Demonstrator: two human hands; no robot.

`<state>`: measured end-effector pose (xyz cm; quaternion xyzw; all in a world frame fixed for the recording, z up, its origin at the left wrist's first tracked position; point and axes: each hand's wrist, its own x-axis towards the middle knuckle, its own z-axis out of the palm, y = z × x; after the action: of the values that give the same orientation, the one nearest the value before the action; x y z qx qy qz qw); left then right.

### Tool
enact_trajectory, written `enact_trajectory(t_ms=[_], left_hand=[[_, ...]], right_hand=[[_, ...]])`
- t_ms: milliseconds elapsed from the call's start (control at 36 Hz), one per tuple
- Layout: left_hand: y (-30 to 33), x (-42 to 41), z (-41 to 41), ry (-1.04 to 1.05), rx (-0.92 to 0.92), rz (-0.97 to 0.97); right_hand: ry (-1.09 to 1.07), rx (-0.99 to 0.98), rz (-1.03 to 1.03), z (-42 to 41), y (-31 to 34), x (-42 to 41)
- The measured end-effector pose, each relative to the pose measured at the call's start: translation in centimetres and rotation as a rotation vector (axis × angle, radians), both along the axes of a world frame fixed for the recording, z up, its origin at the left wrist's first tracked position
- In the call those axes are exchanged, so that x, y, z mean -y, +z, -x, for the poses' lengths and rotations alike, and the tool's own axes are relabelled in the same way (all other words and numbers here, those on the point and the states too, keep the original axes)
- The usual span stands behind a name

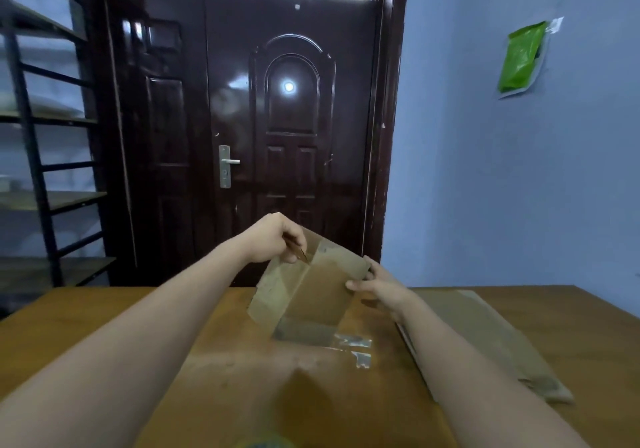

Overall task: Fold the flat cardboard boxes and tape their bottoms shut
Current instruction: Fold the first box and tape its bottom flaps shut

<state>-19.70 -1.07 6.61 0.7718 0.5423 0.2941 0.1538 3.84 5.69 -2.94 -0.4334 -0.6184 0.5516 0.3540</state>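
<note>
A small brown cardboard box (311, 292) is held up above the wooden table (86, 326), tilted, with a flap folded across it. Clear tape (349, 343) runs along its lower end and sticks out to the right. My left hand (277, 240) pinches the box's top left corner. My right hand (377, 285) grips its right edge with thumb on the near face. A stack of flat cardboard boxes (485, 337) lies on the table to the right, partly behind my right forearm.
A dark wooden door (242, 118) stands behind the table. A black metal shelf rack (38, 170) is at the left. On the blue wall at the right hangs a green packet (521, 56). A roll-like object shows at the bottom edge, blurred.
</note>
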Motion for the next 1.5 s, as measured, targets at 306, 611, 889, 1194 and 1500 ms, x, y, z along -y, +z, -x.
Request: enact_trajectory(t_ms=[306,611,889,1194,1500], left_hand=[[-10.0,-0.5,1.9,0.229,0.513,-0.150],[-14.2,0.0,2.5,0.094,0.765,-0.098],[-15.2,-1.8,2.3,0.073,0.511,-0.051],[-16.0,-1.0,1.8,0.058,0.802,-0.129],[-16.1,-1.9,0.9,0.116,0.930,-0.277]], right_hand=[[-0.177,-0.107,-0.201,3.7,-2.9,1.3],[-0.137,-0.091,-0.342,6.7,-6.5,2.9],[-0.218,-0.026,-0.451,7.8,-7.8,3.0],[-0.225,0.074,-0.605,9.0,-8.9,1.8],[-0.273,0.060,-0.523,8.7,-7.8,0.8]])
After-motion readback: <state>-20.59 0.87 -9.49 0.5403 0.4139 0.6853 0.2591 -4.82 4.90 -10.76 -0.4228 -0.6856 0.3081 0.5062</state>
